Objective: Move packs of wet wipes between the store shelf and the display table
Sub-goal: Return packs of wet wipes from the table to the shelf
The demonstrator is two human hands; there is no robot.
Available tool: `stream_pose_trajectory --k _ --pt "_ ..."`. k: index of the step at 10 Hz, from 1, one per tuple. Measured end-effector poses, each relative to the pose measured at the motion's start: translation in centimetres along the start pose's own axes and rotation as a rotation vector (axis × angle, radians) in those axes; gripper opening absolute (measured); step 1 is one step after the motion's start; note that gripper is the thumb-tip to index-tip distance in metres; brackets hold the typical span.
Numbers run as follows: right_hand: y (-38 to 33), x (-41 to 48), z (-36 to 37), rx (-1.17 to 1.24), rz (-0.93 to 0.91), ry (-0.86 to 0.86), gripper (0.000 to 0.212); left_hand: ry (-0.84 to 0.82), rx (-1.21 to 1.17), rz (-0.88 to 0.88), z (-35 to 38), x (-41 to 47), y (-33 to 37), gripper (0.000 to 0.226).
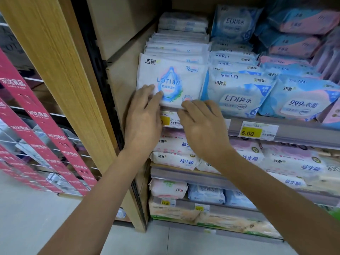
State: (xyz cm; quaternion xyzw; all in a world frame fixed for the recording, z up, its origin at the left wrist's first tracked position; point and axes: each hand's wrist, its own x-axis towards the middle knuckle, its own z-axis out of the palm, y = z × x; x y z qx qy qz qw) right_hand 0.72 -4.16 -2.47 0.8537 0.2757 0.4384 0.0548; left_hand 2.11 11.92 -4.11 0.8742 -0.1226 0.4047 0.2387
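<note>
A white pack of wet wipes marked LOTION (pixel 174 78) stands at the front of a row of like packs on the upper store shelf (pixel 294 129), at its left end. My left hand (pixel 144 115) has its fingertips on the pack's lower left corner. My right hand (pixel 204 126) touches the pack's lower right edge with curled fingers. Whether either hand truly grips the pack is unclear. Blue EDI packs (pixel 237 96) and 99.9 packs (pixel 301 100) stand to the right.
A wooden upright (pixel 60 74) borders the shelf on the left. Beyond it stands a wire rack with pink strips (pixel 36 126). Lower shelves hold more wipe packs (pixel 176 159). A yellow 6.00 price tag (pixel 251 133) is on the shelf rail. Grey floor lies below.
</note>
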Motion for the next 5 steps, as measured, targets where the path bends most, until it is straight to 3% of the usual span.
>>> stream_pose_trajectory --k 2,4,5 --pt "-0.5 0.2 0.7 -0.009 0.139 -0.138 0.04 -0.113 -0.033 -0.003 0.4 -0.8 0.2 0.058" --pt "-1.1 0.2 0.5 0.017 0.159 -0.256 0.043 -0.175 -0.096 -0.041 -0.3 -1.0 0.2 0.059" --pt "-1.0 -0.1 0.0 0.068 0.186 -0.212 0.043 -0.149 -0.164 -0.085 -0.8 -2.0 0.3 0.054"
